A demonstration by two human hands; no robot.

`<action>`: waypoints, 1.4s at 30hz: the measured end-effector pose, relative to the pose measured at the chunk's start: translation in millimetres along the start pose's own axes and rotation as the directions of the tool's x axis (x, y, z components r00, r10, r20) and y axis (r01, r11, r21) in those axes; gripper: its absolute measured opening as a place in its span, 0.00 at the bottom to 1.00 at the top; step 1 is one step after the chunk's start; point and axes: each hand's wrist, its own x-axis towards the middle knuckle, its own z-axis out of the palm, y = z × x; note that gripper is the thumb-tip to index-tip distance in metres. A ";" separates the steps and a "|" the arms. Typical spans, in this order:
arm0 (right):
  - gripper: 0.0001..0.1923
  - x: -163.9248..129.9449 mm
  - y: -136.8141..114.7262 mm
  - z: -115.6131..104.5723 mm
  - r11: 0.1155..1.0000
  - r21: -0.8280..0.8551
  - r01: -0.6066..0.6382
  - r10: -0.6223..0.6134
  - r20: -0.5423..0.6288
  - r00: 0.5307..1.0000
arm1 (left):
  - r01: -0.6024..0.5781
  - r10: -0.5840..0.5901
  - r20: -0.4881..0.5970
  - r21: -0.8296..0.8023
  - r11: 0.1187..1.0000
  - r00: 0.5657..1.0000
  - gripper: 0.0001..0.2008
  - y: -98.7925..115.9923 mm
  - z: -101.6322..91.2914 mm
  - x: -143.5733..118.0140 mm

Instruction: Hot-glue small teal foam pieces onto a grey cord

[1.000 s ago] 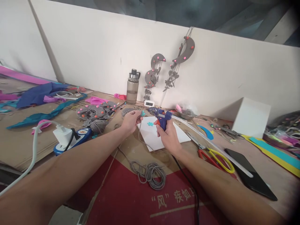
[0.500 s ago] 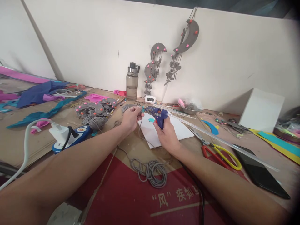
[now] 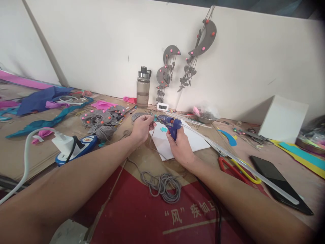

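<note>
My right hand (image 3: 181, 145) is wrapped round a blue hot glue gun (image 3: 173, 128), and a long clear glue stick (image 3: 228, 154) sticks out of its back. Between the fingertips of my left hand (image 3: 142, 128) is a small teal felt piece (image 3: 155, 118), right at the gun's nozzle; its exact shape is partly hidden. Grey cord (image 3: 152, 144) trails down from that hand to a loose coil (image 3: 169, 188) on the red and brown cardboard. Under the gun lies a white sheet (image 3: 195, 139) with a teal flower-shaped cutout (image 3: 164, 129) on it.
Red-and-yellow-handled scissors (image 3: 236, 169) and a black phone (image 3: 279, 183) lie at the right. A water bottle (image 3: 143, 88) stands by the wall, where grey moon hangings (image 3: 207, 39) are hung. Left are a power strip (image 3: 83, 149), grey yarn (image 3: 105, 132) and felt scraps (image 3: 50, 122).
The back end of the glue stick has swung down and toward me, now crossing the scissors and phone. Both hands stay nearly in place, felt piece at the nozzle.
</note>
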 end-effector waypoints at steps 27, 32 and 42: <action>0.18 -0.9 2.2 1.9 0.998 0.068 -0.014 0.014 -0.004 1.000 | -0.006 0.006 -0.008 -0.009 1.000 1.000 0.10 0.0 0.5 -0.3; 0.17 -1.1 1.7 2.1 0.997 0.078 -0.019 0.020 -0.012 1.000 | -0.014 0.014 0.003 -0.030 0.999 1.000 0.10 0.1 -0.5 0.1; 0.13 2.9 6.2 1.4 0.942 0.326 -0.080 0.104 -0.057 0.993 | 0.046 -0.049 -0.029 -0.089 0.995 0.998 0.07 0.0 -5.6 4.5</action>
